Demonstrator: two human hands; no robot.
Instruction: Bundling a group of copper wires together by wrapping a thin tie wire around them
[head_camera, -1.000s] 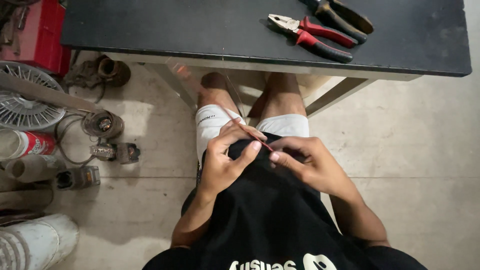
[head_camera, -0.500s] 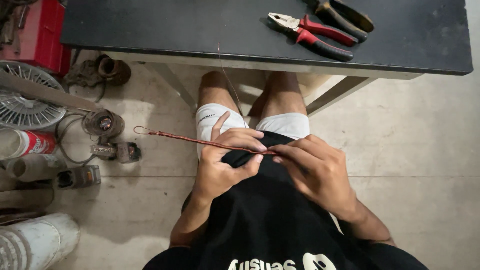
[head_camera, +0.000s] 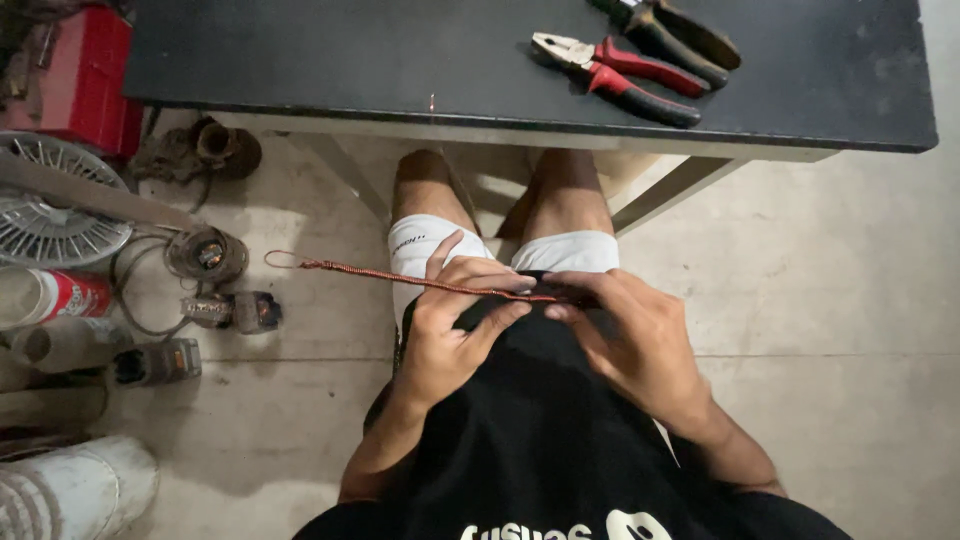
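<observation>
I sit at a dark table (head_camera: 400, 60) and hold a thin reddish twisted copper wire (head_camera: 380, 277) over my lap. My left hand (head_camera: 455, 320) pinches the wire near its middle, thumb under and fingers over. My right hand (head_camera: 630, 335) grips the wire's right end, which is hidden under its fingers. The wire's free end sticks out to the left and ends in a small loop (head_camera: 280, 260) above the floor.
Red-handled pliers (head_camera: 610, 70) and a second dark-handled tool (head_camera: 670, 30) lie on the table's far right. On the floor at the left are a fan guard (head_camera: 50, 215), small motor parts (head_camera: 215, 255), a red box (head_camera: 75, 70) and a white bucket (head_camera: 70, 490).
The wire, a short stub between my fingers a second ago, now reaches far out to the left. My hands have stayed over my lap.
</observation>
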